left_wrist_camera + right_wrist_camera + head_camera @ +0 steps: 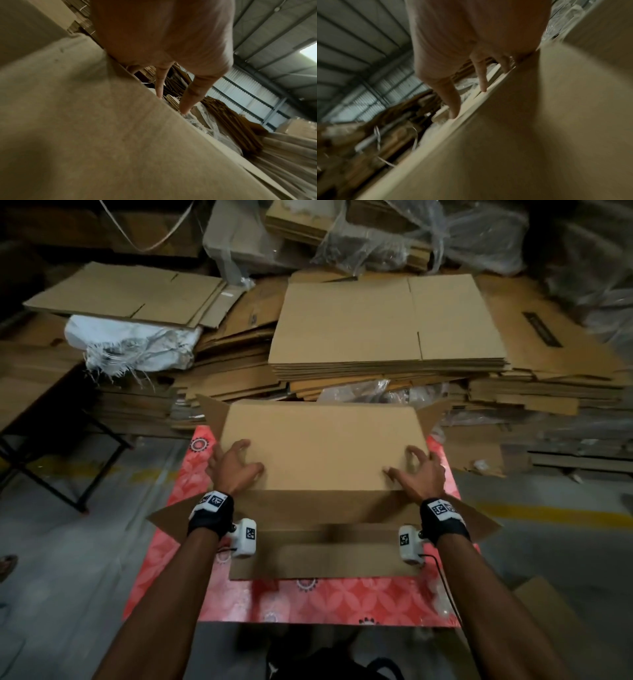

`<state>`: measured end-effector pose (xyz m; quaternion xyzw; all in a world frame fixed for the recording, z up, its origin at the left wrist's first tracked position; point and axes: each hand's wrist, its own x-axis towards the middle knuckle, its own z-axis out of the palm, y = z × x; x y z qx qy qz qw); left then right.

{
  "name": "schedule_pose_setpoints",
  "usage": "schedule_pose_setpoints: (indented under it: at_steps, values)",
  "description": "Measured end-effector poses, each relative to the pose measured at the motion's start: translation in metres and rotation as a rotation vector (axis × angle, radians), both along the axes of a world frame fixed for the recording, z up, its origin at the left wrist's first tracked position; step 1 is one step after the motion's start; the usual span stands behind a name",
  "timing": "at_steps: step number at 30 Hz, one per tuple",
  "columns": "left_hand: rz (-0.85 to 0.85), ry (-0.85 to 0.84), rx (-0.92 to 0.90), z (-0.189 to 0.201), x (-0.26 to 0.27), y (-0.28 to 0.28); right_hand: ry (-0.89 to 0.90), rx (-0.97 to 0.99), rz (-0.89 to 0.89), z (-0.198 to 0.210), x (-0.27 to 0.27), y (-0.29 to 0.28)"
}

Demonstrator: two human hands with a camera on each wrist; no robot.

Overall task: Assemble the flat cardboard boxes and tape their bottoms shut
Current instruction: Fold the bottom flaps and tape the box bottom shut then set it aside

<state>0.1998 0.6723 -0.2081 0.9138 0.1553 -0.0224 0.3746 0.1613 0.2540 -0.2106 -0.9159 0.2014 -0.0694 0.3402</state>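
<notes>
Here the cardboard box sits on a red patterned mat, opened out with its flaps up, and the step in hand looks like folding the bottom shut. The far long flap lies folded toward the person, and both hands press on it. The left hand rests near its left end, fingers spread and only slightly bent, clutching nothing. The right hand rests near the right end, fingers arched with the tips on the board, also gripping nothing.

Outward from each hand, a short side flap stands splayed at the corner. Below the wrists the near flap hangs open, with the box's dark interior between; nothing shows inside it. The next move likely calls for holding the far flap down, raising the near one to meet it, then taping. No tape roll is in view.

Beyond the fingertips lies a stack of flat boxes.
</notes>
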Motion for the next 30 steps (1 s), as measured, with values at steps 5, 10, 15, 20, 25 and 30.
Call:
schedule_pose_setpoints:
  at_steps: [5,10,15,20,25,30]
  values:
    - [-0.073,0.023,0.113,0.009,-0.01,-0.001,0.056,-0.126,0.07,0.0,0.002,0.001]
    - [-0.232,-0.165,0.408,0.002,-0.039,-0.012,-0.153,-0.416,0.082,-0.012,-0.021,0.026]
    - [-0.473,-0.352,0.398,-0.021,-0.083,-0.043,-0.334,-0.373,0.235,-0.029,-0.039,0.061]
    - [-0.542,-0.368,0.553,-0.034,-0.088,-0.048,-0.327,-0.363,0.267,-0.034,-0.049,0.076]
    - [-0.58,-0.342,0.699,-0.035,-0.094,-0.055,-0.319,-0.373,0.283,-0.038,-0.061,0.089]
    - [-0.755,-0.432,0.828,-0.049,-0.103,-0.073,-0.323,-0.367,0.338,-0.044,-0.076,0.11]
